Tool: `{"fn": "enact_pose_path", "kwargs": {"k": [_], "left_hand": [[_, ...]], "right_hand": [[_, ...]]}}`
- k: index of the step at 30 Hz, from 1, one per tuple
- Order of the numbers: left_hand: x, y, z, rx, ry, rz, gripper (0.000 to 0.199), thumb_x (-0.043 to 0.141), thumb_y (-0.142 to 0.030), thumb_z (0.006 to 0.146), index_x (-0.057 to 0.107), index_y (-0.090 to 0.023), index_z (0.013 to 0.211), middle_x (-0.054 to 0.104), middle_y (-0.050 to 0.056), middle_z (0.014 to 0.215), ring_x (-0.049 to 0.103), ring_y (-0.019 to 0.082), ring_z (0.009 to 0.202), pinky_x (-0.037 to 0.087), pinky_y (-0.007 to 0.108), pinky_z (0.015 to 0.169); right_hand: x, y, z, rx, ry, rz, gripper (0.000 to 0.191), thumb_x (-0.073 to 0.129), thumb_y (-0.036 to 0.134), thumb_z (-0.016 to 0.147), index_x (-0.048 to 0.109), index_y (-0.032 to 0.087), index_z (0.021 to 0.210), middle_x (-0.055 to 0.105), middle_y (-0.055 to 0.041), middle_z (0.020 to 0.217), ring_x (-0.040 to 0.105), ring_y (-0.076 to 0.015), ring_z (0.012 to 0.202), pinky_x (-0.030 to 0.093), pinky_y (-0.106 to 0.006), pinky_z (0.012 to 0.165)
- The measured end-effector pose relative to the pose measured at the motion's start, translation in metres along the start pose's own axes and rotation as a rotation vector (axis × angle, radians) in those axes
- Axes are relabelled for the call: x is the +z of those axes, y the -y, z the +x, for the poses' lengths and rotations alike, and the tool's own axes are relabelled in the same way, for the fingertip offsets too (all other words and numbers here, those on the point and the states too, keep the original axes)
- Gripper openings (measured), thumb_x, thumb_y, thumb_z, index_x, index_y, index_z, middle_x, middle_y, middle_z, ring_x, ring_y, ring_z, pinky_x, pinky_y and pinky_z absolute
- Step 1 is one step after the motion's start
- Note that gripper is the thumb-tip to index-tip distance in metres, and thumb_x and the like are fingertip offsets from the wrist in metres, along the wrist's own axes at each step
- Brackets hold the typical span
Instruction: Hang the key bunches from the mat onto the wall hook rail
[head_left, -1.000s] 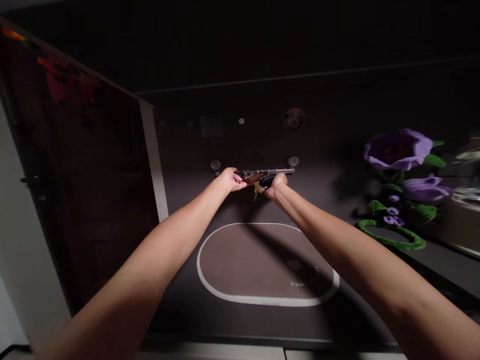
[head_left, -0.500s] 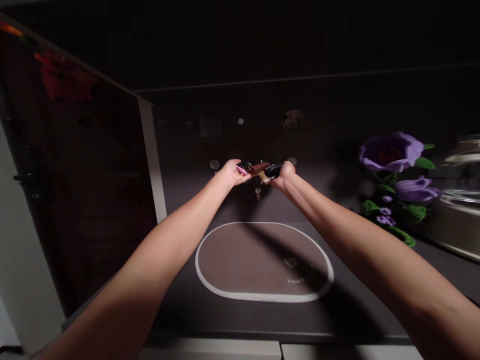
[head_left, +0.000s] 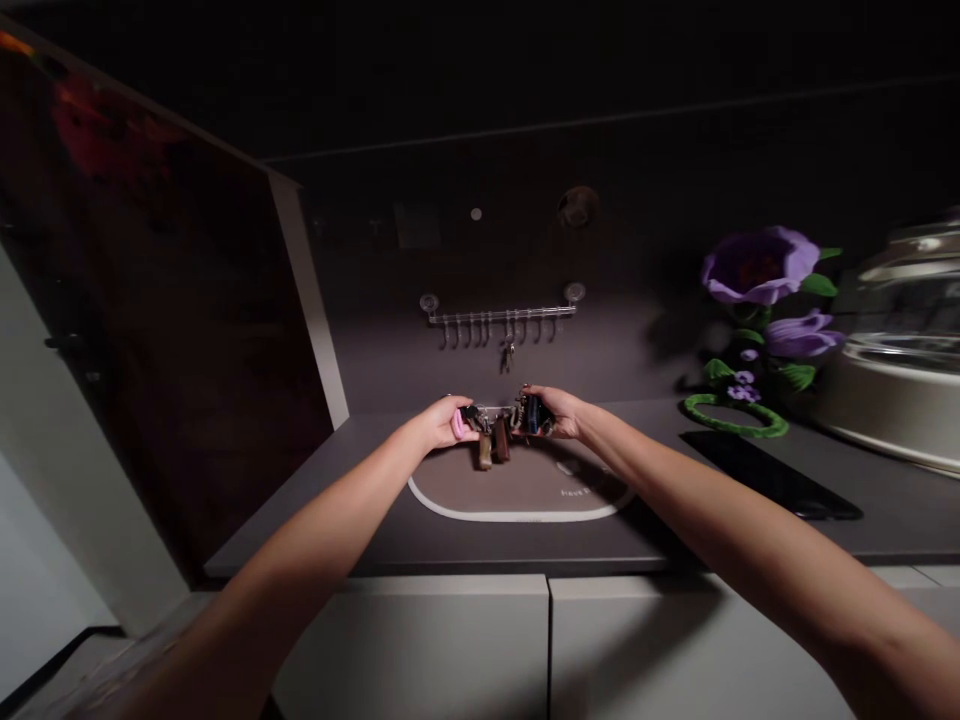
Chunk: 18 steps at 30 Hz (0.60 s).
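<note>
Left hand [head_left: 442, 422]: fingers closed around a pink item [head_left: 458, 424].
Right hand [head_left: 561, 413]: fingers gripping a dark item [head_left: 534, 413].
Fobs: tan fob [head_left: 485, 451] and brown fob [head_left: 502, 440] hang between the hands, seen against the mat [head_left: 465, 492]; contact with the mat cannot be told.
Rack [head_left: 502, 316]: on the wall [head_left: 375, 350], beyond the hands; keys [head_left: 509, 356] hang near its middle.
Counter [head_left: 337, 520], right: black slab [head_left: 772, 478] in front of purple flowers [head_left: 761, 266].
</note>
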<state>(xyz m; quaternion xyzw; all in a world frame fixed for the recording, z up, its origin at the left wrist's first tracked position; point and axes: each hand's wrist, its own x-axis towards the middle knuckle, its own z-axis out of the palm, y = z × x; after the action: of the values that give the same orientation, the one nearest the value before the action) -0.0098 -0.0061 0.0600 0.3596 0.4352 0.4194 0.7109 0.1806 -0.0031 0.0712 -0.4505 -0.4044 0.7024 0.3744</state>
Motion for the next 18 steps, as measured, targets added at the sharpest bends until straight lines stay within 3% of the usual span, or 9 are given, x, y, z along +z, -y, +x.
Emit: {"fn": "enact_pose_path", "kwargs": {"k": [2,4,6,8,11,14,18], "left_hand": [[-0.010,0.007,-0.001,0.021,0.009,0.193,0.011,0.039,-0.014,0.082,0.044,-0.013,0.072,0.054,0.003,0.057,0.056,0.014,0.051,0.050,0.030,0.052],[-0.020,0.011,-0.002,0.106,-0.068,0.391,0.011,0.044,-0.016,0.080,0.042,-0.015,0.070,0.047,-0.002,0.048,0.048,0.011,0.041,0.045,0.025,0.046],[-0.029,0.014,-0.001,0.230,-0.159,0.601,0.013,0.051,-0.021,0.078,0.043,-0.016,0.069,0.041,-0.006,0.044,0.040,0.008,0.036,0.039,0.021,0.043],[-0.036,0.017,0.000,0.382,-0.262,0.805,0.014,0.057,-0.026,0.074,0.047,-0.016,0.071,0.045,-0.005,0.048,0.043,0.008,0.041,0.037,0.020,0.045],[-0.045,0.020,0.004,0.568,-0.394,1.023,0.020,0.060,-0.031,0.071,0.055,-0.015,0.081,0.059,0.001,0.068,0.054,0.013,0.062,0.040,0.021,0.057],[-0.052,0.020,0.008,0.574,-0.450,1.132,0.037,0.058,-0.031,0.072,0.054,-0.012,0.103,0.063,0.007,0.087,0.058,0.016,0.077,0.041,0.023,0.067],[-0.061,0.020,0.012,0.583,-0.502,1.308,0.043,0.055,-0.032,0.074,0.052,-0.011,0.112,0.062,0.010,0.099,0.057,0.018,0.087,0.040,0.025,0.075]], "right_hand": [[-0.013,-0.004,-0.002,-0.037,-0.043,-0.203,0.015,0.040,0.026,0.085,0.046,0.015,0.076,0.054,-0.0020,0.055,0.056,-0.0142,0.051,0.051,-0.032,0.055],[-0.025,-0.005,-0.004,-0.123,-0.117,-0.470,0.014,0.045,0.025,0.083,0.050,0.014,0.078,0.055,-0.0019,0.056,0.054,-0.0131,0.050,0.050,-0.032,0.058],[-0.036,-0.004,-0.005,-0.284,-0.295,-0.793,0.010,0.053,0.022,0.077,0.056,0.014,0.081,0.059,-0.0031,0.064,0.056,-0.0127,0.057,0.048,-0.028,0.063],[-0.043,-0.001,-0.005,-0.372,-0.394,-1.105,0.016,0.058,0.024,0.073,0.062,0.015,0.086,0.063,-0.0055,0.073,0.059,-0.0156,0.069,0.045,-0.027,0.068],[-0.044,0.009,-0.001,-0.342,-0.460,-1.457,0.023,0.058,0.031,0.072,0.066,0.016,0.087,0.066,-0.0097,0.081,0.061,-0.0221,0.081,0.043,-0.029,0.070],[-0.034,0.021,0.011,-0.391,-0.529,-1.542,0.028,0.055,0.036,0.073,0.066,0.016,0.090,0.066,-0.0131,0.093,0.061,-0.0248,0.089,0.043,-0.030,0.072],[-0.011,0.034,0.041,-0.562,-0.679,-1.279,0.049,0.052,0.045,0.075,0.054,0.012,0.110,0.061,-0.0153,0.106,0.058,-0.0230,0.097,0.043,-0.028,0.075]]}}
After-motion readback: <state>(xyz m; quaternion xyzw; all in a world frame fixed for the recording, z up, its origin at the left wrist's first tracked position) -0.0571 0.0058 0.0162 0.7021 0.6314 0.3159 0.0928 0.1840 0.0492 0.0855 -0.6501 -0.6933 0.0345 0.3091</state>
